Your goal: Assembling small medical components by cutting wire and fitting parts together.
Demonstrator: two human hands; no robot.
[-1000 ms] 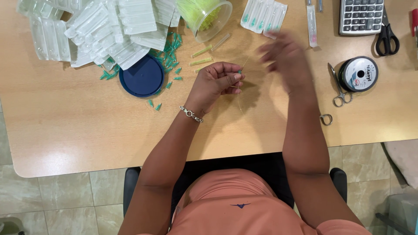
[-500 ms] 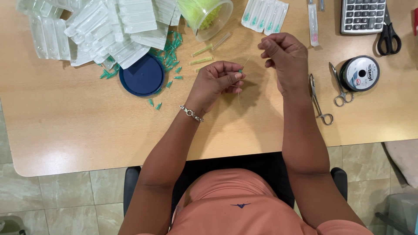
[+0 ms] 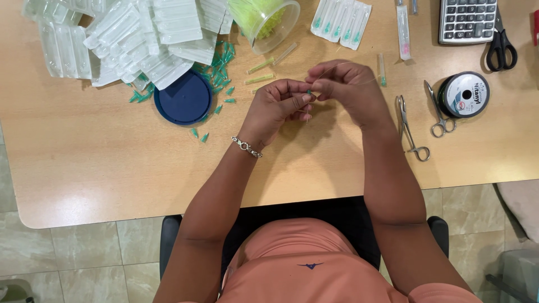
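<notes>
Left hand (image 3: 275, 106) and right hand (image 3: 345, 90) meet above the bench (image 3: 112, 163) — both grips pinched on a small green-hubbed needle (image 3: 309, 92), thin thread barely visible. Best held steady, fingertips close together. Beyond: forceps (image 3: 410, 129), thread spool (image 3: 463, 94), blue lid (image 3: 183, 96).

Navy lid (image 3: 185, 100), green needle caps (image 3: 222, 62), tan table (image 3: 112, 163).

left hand (image 3: 276, 106) and right hand (image 3: 343, 85) raised together, fingertips pinched, seemingly touching, forearms angled inward
</notes>
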